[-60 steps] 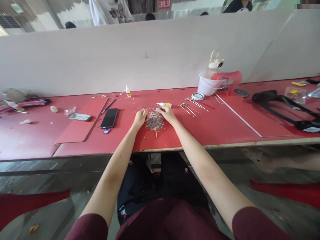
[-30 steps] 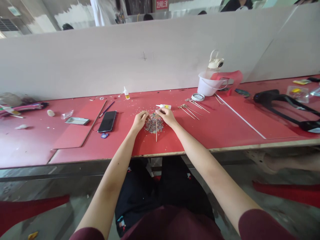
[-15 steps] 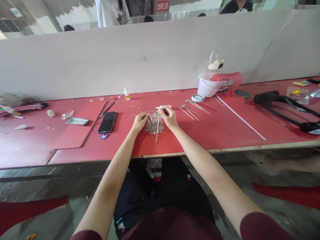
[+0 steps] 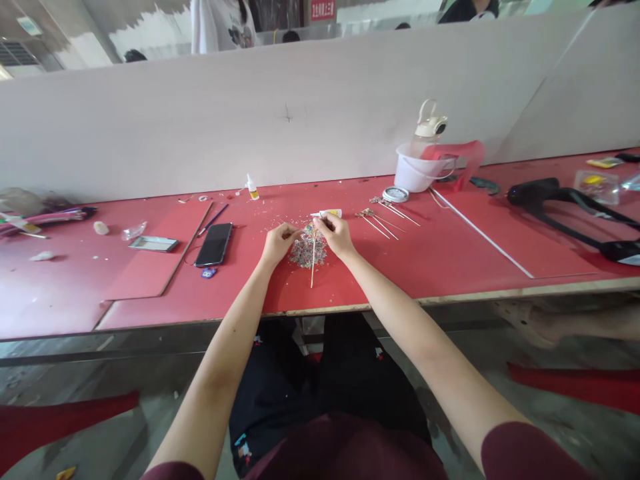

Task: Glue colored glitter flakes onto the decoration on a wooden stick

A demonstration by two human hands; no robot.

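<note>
A small heap of glittery coloured bits [image 4: 306,252] lies on the red table [image 4: 425,267] in front of me. My right hand [image 4: 334,235] is closed in a pinch on the top of a thin wooden stick [image 4: 313,263] that points back toward me over the heap. My left hand [image 4: 279,240] sits at the heap's left edge, its fingers pinched on something too small to make out, close to the stick's top. A small glue tube [image 4: 327,213] lies just behind my right hand.
A black phone [image 4: 214,244] and a metal tray [image 4: 153,244] lie to the left. Finished sticks [image 4: 385,217], a round tin [image 4: 396,194], a white bucket [image 4: 416,170] and a bottle [image 4: 253,188] stand behind and right. A black frame [image 4: 570,210] lies far right. A pale partition backs the table.
My right hand has lifted the stick's top and swung it slightly; both hands have drawn closer together over the heap. The camera shifted a little.
</note>
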